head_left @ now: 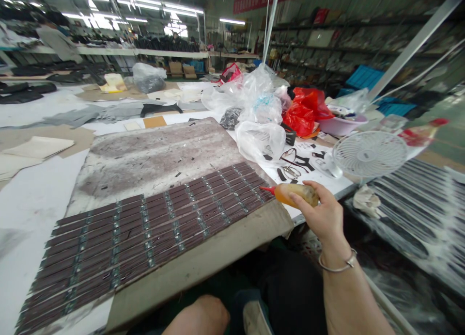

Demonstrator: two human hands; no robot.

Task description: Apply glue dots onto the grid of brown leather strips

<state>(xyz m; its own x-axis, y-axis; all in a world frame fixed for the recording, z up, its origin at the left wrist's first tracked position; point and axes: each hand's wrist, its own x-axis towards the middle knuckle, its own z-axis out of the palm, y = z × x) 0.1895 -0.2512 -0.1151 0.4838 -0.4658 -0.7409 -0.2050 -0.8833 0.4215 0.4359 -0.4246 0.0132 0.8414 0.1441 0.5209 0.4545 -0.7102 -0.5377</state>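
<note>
Down by the knees sits the left arm (198, 318), its hand out of sight, so no telling its state. The right hand (321, 214) is wrapped around an amber glue bottle (296, 193), red nozzle aimed at the dark strips (152, 228) lined up on the board (203, 257) on the surface. Looks like gluing's underway; next needs a steady tip over those thin maroon strips.

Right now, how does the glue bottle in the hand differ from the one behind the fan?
The held glue bottle lies about level in the right hand, nozzle toward the dark strips; the far bottle rests untouched behind the white fan. The held one looks amber, the far one paler and blurred. Both have red tips.
</note>
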